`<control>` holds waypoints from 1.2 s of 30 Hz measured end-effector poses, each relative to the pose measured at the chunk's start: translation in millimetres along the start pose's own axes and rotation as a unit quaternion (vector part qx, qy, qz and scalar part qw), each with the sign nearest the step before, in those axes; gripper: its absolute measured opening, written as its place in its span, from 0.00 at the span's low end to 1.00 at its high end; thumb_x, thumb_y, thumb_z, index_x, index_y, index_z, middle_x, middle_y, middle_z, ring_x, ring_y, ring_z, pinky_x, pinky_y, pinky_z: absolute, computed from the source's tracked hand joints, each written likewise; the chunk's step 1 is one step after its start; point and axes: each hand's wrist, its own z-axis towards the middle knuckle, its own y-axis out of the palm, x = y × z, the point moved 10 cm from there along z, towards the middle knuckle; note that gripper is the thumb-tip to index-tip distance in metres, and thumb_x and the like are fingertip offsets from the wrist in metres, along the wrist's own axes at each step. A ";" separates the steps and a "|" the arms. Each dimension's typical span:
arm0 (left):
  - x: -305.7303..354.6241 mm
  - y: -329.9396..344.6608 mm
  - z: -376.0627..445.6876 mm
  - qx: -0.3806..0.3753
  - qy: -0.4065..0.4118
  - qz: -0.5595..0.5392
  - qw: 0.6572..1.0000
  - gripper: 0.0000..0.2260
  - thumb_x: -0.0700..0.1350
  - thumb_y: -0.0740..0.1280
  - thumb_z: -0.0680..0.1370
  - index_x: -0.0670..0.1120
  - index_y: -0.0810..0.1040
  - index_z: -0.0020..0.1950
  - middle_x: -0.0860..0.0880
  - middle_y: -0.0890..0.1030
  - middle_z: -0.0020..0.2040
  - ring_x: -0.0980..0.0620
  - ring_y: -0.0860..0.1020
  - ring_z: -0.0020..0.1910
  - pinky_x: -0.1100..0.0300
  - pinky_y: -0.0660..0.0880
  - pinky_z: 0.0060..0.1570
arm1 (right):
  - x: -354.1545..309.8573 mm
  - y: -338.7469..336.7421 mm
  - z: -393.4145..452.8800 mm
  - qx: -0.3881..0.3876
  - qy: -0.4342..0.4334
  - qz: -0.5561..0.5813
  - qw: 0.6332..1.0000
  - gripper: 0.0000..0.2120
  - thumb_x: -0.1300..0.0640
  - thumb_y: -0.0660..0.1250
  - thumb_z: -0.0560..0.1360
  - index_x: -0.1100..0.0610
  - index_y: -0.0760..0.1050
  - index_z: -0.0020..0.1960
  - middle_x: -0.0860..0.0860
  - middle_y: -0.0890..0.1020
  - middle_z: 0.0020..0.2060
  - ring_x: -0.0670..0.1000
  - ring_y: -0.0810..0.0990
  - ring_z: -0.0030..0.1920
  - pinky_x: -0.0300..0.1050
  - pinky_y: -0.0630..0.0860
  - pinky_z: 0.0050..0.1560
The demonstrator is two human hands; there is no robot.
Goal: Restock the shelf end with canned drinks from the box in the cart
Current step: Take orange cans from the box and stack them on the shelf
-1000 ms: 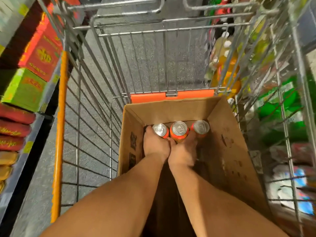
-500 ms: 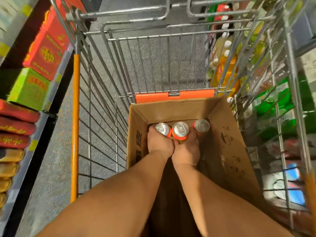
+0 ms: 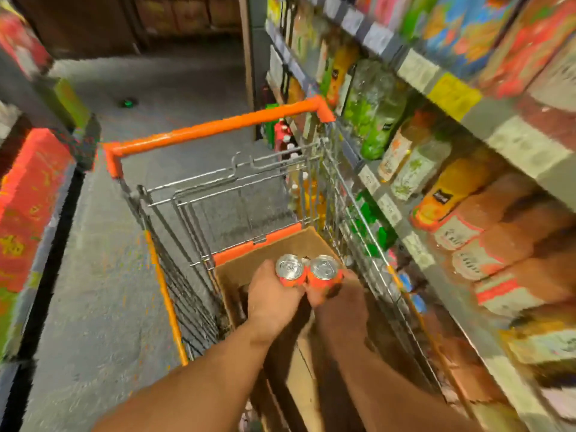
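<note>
Mid-cycle: left hand (image 3: 274, 299) grips one orange can (image 3: 290, 271), right hand (image 3: 338, 302) wraps the other can (image 3: 325, 272), both touching above the box (image 3: 249, 269) in the cart (image 3: 218, 127); shelving not yet done.

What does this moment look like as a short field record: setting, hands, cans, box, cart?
setting: store aisle, stocked shelf on the right
left hand: grips one orange can
right hand: grips second orange can
cans: upright, side by side, above the box
box: cardboard, open, inside cart
cart: wire, orange handle
image: motion-blurred
</note>
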 end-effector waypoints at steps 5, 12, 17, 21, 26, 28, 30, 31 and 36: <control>115.6 -40.2 -66.6 -0.076 0.147 -0.018 0.986 0.22 0.62 0.72 0.59 0.60 0.72 0.50 0.57 0.82 0.48 0.51 0.80 0.51 0.58 0.74 0.46 | -28.0 -119.4 -36.2 0.096 0.100 0.098 0.985 0.24 0.45 0.74 0.67 0.50 0.72 0.58 0.51 0.82 0.46 0.58 0.81 0.50 0.50 0.77 0.49; 300.4 -59.0 -222.1 -0.187 0.343 -0.073 0.918 0.18 0.59 0.76 0.59 0.61 0.73 0.44 0.60 0.82 0.41 0.57 0.81 0.43 0.64 0.71 0.39 | -54.4 -360.5 -105.9 0.269 0.111 0.059 0.955 0.26 0.38 0.71 0.64 0.45 0.72 0.59 0.44 0.79 0.51 0.50 0.79 0.52 0.46 0.76 0.49; 404.0 -53.3 -361.9 -0.256 0.442 -0.122 0.851 0.17 0.53 0.80 0.63 0.62 0.76 0.46 0.60 0.82 0.40 0.57 0.81 0.45 0.62 0.73 0.43 | -56.5 -532.2 -176.3 0.365 0.126 0.021 0.922 0.27 0.35 0.70 0.61 0.43 0.73 0.57 0.41 0.78 0.50 0.45 0.79 0.51 0.42 0.75 0.49; 449.6 -48.7 -458.5 -0.301 0.479 -0.142 0.812 0.20 0.58 0.78 0.62 0.56 0.79 0.51 0.57 0.84 0.44 0.53 0.82 0.48 0.55 0.77 0.48 | -58.7 -628.3 -237.6 0.413 0.130 -0.038 0.900 0.29 0.34 0.68 0.62 0.45 0.74 0.59 0.43 0.78 0.51 0.47 0.78 0.53 0.46 0.75 0.52; 481.5 -52.7 -534.6 -0.336 0.488 -0.153 0.791 0.16 0.59 0.75 0.60 0.58 0.80 0.45 0.58 0.84 0.38 0.57 0.82 0.41 0.53 0.80 0.44 | -62.4 -694.3 -290.9 0.435 0.140 -0.060 0.887 0.33 0.32 0.68 0.63 0.44 0.72 0.64 0.42 0.78 0.55 0.47 0.78 0.56 0.48 0.76 0.55; 492.5 -57.5 -556.2 -0.343 0.492 -0.163 0.783 0.13 0.60 0.74 0.59 0.62 0.79 0.41 0.60 0.83 0.36 0.62 0.81 0.38 0.54 0.81 0.42 | -63.4 -711.7 -304.8 0.442 0.144 -0.054 0.884 0.33 0.31 0.68 0.62 0.44 0.72 0.64 0.41 0.79 0.54 0.47 0.78 0.55 0.49 0.77 0.55; 503.0 -62.6 -573.8 -0.344 0.504 -0.167 0.774 0.16 0.62 0.73 0.58 0.63 0.79 0.44 0.63 0.82 0.35 0.66 0.79 0.36 0.57 0.79 0.40 | -67.2 -728.7 -313.4 0.455 0.138 -0.056 0.878 0.30 0.32 0.69 0.62 0.43 0.74 0.61 0.40 0.79 0.51 0.46 0.78 0.52 0.48 0.78 0.53; 508.1 -62.7 -580.6 -0.346 0.506 -0.167 0.772 0.18 0.62 0.72 0.58 0.61 0.80 0.46 0.63 0.83 0.35 0.65 0.79 0.36 0.57 0.79 0.41 | -69.1 -736.9 -315.9 0.458 0.135 -0.059 0.877 0.28 0.33 0.70 0.62 0.43 0.74 0.59 0.41 0.79 0.50 0.46 0.78 0.51 0.48 0.78 0.52; 555.7 -53.4 -615.9 -0.357 0.523 -0.165 0.756 0.19 0.62 0.71 0.55 0.53 0.80 0.40 0.58 0.82 0.33 0.58 0.80 0.37 0.61 0.74 0.34 | -68.0 -789.8 -311.0 0.464 0.119 -0.057 0.876 0.22 0.37 0.71 0.61 0.41 0.72 0.52 0.41 0.79 0.46 0.46 0.79 0.47 0.50 0.79 0.49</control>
